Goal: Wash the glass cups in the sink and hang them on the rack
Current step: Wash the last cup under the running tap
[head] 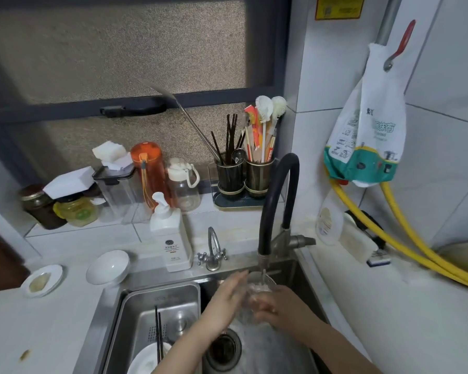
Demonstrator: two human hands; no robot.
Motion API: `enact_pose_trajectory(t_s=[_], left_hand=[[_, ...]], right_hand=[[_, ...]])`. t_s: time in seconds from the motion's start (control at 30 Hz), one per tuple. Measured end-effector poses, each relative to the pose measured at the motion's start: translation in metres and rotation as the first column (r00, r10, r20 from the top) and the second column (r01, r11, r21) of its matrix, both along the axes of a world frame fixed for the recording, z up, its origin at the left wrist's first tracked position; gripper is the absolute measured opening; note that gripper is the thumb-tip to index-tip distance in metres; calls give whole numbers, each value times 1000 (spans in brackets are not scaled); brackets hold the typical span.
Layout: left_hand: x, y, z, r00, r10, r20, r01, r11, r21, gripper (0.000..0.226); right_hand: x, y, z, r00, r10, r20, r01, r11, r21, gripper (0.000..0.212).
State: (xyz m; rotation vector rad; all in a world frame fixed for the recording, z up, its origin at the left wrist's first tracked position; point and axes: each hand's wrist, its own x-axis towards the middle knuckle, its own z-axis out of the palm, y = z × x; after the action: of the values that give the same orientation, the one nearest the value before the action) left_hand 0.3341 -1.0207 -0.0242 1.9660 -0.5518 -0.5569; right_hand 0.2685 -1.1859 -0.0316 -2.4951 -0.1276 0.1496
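A clear glass cup (260, 288) is held upright under the black faucet (278, 201), and water runs into it. My right hand (276, 306) wraps around the cup's lower part. My left hand (229, 295) rests flat against the cup's left side with its fingers stretched out. Both hands are over the steel sink (292, 268), above the drain (222, 349). No rack for cups shows in this view.
A steel drain tray (135, 306) on the sink's left holds chopsticks (159, 333) and a white plate (143, 360). On the counter stand a white bowl (107, 267), a small dish (42, 280), a soap pump bottle (170, 238) and a small tap (213, 249). Yellow hoses (405, 238) run along the right wall.
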Motion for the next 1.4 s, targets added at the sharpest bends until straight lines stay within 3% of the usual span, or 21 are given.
enact_pose_trajectory(t_s=[0.1, 0.17, 0.23, 0.3, 0.4, 0.53, 0.63, 0.73, 0.9, 1.07, 1.23, 1.33, 1.4], left_hand=[[-1, 9, 3, 976, -219, -13, 219, 973, 68, 68], [3, 10, -1, 963, -268, 10, 265, 957, 115, 85], [9, 8, -5, 974, -228, -1, 225, 960, 165, 104], [14, 9, -9, 978, -199, -56, 205, 972, 118, 109], [16, 12, -11, 980, -172, -100, 177, 983, 46, 104], [14, 14, -10, 979, -129, -160, 116, 989, -89, 79], [15, 12, -4, 970, -92, -226, 56, 985, -161, 81], [13, 3, 2, 962, -4, -272, -36, 989, -144, 92], [6, -3, -6, 939, 108, -326, -163, 976, -144, 81], [2, -7, -11, 946, 161, -281, -204, 970, -130, 70], [8, -15, -6, 933, 252, -258, -288, 951, -110, 39], [12, -15, -6, 930, 244, -273, -275, 958, -79, 41], [14, -14, -5, 934, 194, -299, -225, 972, -70, 46]], right_hand=[[-2, -5, -6, 996, 74, 47, -62, 973, -224, 21], [-3, -7, -4, 990, 141, 10, -130, 934, -333, 24], [-2, -7, 0, 981, 195, 8, -183, 932, -313, 19], [-4, -8, -1, 980, 195, 30, -182, 954, -237, 18], [-8, -12, -9, 987, 138, 84, -124, 981, -150, 23], [-13, -13, -12, 985, -123, 123, 108, 986, 125, 35], [-14, -17, -5, 980, -196, -27, 191, 898, 396, 64], [-12, -18, 5, 962, -214, -172, 273, 799, 536, 62], [-4, -18, 4, 870, -324, -371, 492, 619, 612, 48], [-5, -9, -1, 806, -281, -521, 590, 446, 672, 44], [6, -4, -5, 836, -356, -418, 547, 473, 691, 33], [5, -5, 4, 855, -377, -356, 511, 494, 704, 17], [6, -8, 7, 871, -381, -310, 481, 537, 693, 18]])
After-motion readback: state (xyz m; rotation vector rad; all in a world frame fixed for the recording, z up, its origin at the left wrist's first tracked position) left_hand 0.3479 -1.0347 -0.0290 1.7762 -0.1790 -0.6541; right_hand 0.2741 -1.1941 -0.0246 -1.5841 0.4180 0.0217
